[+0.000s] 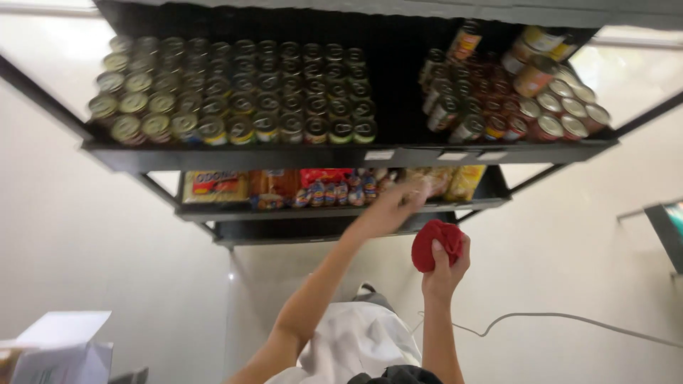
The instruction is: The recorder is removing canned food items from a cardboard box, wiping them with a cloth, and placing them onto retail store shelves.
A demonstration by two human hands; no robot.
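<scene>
— Red cloth (436,244): where is it?

— Bunched in my right hand (445,264), fist closed round it, held below the black shelf (334,156).

— And your left hand (407,196)?

— Stretched to the lower shelf (213,211), fingers on the yellow packets (455,182); I cannot tell whether it grips. Rows of cans (242,92) stand above.

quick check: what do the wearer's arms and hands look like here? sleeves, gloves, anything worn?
Both arms are bare from the lower frame edge up to the hands: no sleeves, no gloves. Left hand is motion-blurred, so rings cannot be ruled out there. Right hand shows no watch, band or ring on the visible side. No cables or markings on either arm.
</scene>
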